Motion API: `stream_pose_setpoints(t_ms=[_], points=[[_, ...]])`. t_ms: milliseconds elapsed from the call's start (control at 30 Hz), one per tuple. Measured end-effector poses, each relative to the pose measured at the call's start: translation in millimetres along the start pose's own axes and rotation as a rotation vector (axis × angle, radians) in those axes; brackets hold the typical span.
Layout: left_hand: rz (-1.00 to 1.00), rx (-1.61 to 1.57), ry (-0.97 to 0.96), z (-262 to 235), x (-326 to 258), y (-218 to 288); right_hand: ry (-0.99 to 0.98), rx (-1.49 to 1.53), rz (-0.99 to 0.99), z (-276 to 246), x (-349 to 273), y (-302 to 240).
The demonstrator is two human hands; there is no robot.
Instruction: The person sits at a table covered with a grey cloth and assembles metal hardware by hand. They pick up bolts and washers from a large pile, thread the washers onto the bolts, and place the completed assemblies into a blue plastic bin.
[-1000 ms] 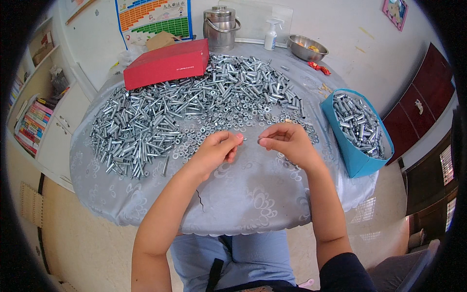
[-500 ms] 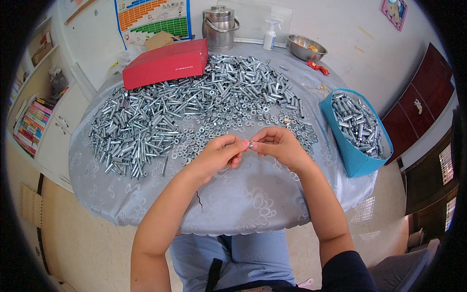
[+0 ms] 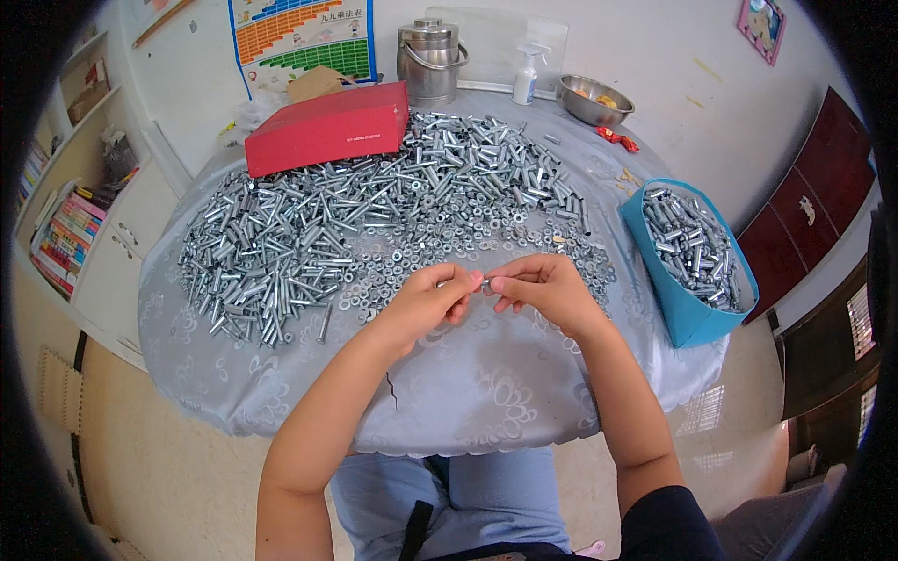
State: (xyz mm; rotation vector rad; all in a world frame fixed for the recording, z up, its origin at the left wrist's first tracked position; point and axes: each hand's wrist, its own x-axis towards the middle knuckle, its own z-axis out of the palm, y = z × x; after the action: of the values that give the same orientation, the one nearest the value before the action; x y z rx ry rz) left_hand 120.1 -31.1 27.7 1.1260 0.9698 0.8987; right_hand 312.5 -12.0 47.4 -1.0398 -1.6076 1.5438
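Note:
My left hand [image 3: 432, 301] and my right hand [image 3: 548, 288] meet above the near part of the table, thumbs and forefingers pinched together. Between the fingertips shows a small silvery metal fastener [image 3: 486, 286], mostly hidden, so its exact kind is unclear. Just beyond my hands spread loose nuts and washers [image 3: 402, 254]. Farther left lies a wide heap of bolts and metal sleeves [image 3: 271, 238], which runs on toward the back. A single bolt [image 3: 324, 323] lies at the heap's near edge, left of my left wrist.
A blue fabric bin [image 3: 697, 327] full of metal sleeve pieces stands at the right edge. On the heap's far side rests a red box [image 3: 327, 131]. Behind are a steel pot [image 3: 430, 70], a spray bottle [image 3: 526, 77] and a steel bowl [image 3: 587, 107]. A patterned grey cloth [image 3: 486, 402] covers the table.
The whole scene has shifted slightly down and right in view. Both hands stay pinched together at the fastener, with the right fingers a little turned.

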Motion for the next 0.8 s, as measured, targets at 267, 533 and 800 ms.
stream_pose_setpoints(t_ms=[267, 533, 800], points=[[0.104, 0.109, 0.094, 0, 2, -4, 0.01, 0.056, -0.036, 4, -2, -1], [0.152, 0.196, 0.123, 5, 2, -5, 0.034, 0.023, -0.093, 4, 1, 4], [0.154, 0.161, 0.159, 4, 4, -8, 0.014, 0.015, -0.136, 6, 2, 6]])
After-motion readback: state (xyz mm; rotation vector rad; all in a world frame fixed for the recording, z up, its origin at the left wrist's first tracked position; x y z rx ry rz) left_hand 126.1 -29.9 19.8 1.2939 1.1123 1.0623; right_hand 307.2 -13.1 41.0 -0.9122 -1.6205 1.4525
